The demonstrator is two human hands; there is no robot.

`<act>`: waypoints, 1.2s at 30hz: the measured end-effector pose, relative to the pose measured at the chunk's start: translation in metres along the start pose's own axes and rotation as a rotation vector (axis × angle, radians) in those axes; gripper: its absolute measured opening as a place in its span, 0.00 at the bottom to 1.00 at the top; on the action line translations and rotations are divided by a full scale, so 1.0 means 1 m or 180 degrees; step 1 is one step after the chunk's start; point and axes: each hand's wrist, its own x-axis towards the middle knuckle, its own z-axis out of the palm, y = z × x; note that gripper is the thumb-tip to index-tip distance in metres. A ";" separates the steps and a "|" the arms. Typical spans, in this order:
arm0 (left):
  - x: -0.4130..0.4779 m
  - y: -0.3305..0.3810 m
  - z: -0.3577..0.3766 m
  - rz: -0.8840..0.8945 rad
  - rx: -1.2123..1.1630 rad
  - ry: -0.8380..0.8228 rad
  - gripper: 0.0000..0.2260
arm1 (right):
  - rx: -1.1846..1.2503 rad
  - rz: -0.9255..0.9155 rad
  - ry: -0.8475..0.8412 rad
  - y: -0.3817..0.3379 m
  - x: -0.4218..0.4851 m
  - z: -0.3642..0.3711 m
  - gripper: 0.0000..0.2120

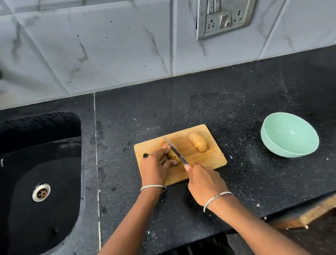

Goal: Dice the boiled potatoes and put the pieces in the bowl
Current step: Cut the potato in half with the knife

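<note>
Countertop (233, 97) beside sink (11, 190) under tiled wall (108, 39); left fingers (168, 163) around potato (173, 155), right fingers (192, 171) around knife (175, 151).

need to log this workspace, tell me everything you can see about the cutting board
The cutting board is a light wooden rectangle with rounded corners and a round hole near its left end. It lies flat on the black speckled countertop. A whole potato, skin on, rests on its far right part. The left hand holds a second potato down on its left part. The knife, gripped by the right hand, angles across the board beside that potato.
</note>
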 end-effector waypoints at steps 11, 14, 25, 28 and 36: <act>0.003 -0.004 0.002 0.0189 0.0209 0.0138 0.15 | -0.0068 0.0146 0.0027 -0.016 0.018 0.019 0.21; 0.002 -0.003 0.000 0.0294 0.0470 0.0227 0.15 | -0.0081 0.0150 -0.0034 -0.020 0.028 0.021 0.21; 0.000 0.002 -0.002 0.0278 0.0309 0.0256 0.14 | -0.0337 0.0078 -0.0023 -0.007 0.008 0.029 0.22; 0.000 0.000 -0.003 0.0240 0.0067 0.0164 0.14 | -0.0357 0.0078 -0.0075 0.002 -0.007 0.028 0.22; 0.000 0.002 -0.003 -0.0014 -0.0166 0.0204 0.15 | -0.0448 0.0184 -0.0572 0.019 -0.037 -0.028 0.22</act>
